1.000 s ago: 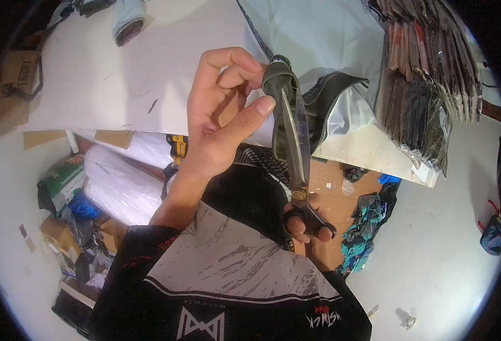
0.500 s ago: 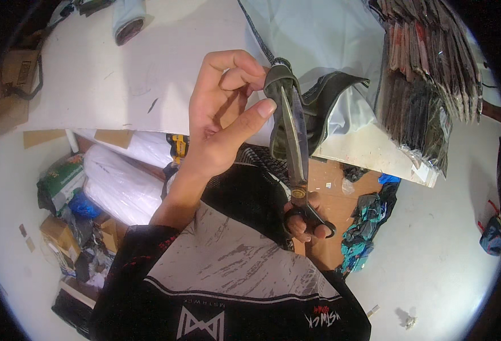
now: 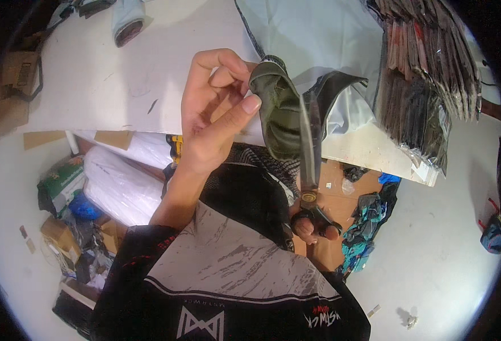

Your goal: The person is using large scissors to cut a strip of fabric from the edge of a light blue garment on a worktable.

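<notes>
My left hand point(image 3: 213, 111) pinches the folded edge of a dark olive fabric band point(image 3: 279, 113) between thumb and fingers, holding it up over the table's near edge. The band joins a larger pale cloth piece point(image 3: 330, 42) spread on the table. My right hand point(image 3: 303, 227) is lower and to the right, its fingers through the black handles of a pair of scissors point(image 3: 309, 153). The blades point up and away, just right of the held band and in front of the cloth. Motion blurs the tips, so how far apart they are is unclear.
Stacked dark packets in clear plastic point(image 3: 415, 85) sit at the table's right end. Below left are white wrapped rolls point(image 3: 117, 184) and cardboard boxes point(image 3: 60, 236). Teal and black cloth scraps point(image 3: 361, 227) lie on the floor at right. A pale rolled item point(image 3: 128, 23) rests far left.
My left hand has shifted a little left, drawing the olive band along and spreading it wider. The scissors have moved right, off the front of the band to its right side.
</notes>
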### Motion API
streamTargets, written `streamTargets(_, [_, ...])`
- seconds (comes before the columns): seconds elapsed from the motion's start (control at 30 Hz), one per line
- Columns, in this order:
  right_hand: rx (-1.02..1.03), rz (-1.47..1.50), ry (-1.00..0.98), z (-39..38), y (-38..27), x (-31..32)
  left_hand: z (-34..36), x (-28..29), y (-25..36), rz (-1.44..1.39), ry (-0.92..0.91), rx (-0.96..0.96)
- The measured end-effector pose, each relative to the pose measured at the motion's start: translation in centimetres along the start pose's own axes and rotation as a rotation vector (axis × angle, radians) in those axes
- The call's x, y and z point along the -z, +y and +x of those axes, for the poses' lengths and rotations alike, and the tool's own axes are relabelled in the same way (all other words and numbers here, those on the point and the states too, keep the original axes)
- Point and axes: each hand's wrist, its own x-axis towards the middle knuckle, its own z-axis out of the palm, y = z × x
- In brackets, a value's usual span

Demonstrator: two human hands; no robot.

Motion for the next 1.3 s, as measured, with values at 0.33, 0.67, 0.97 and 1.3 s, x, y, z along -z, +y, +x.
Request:
streamTargets(0.33, [-0.106, 0.102, 0.068, 1.0, 0.6, -0.8, -0.1, 0.0, -0.1, -0.303, -0.052, 0.12])
streamTargets(0.67, [-0.055, 0.043, 0.158, 0.6, 0.8, -0.5, 0.1, -0.1, -0.2, -0.352, -0.09, 0.098])
streamTargets(0.97, [-0.229, 0.286, -0.083, 0.4, 0.5, 0.8, 0.0, -0.3, -0.1, -0.25, -0.016, 0.144])
streamTargets(1.3, [-0.122, 0.26, -0.032, 0.9, 1.0, -0.2, 0.1, -0.1, -0.4, -0.408, -0.142, 0.111])
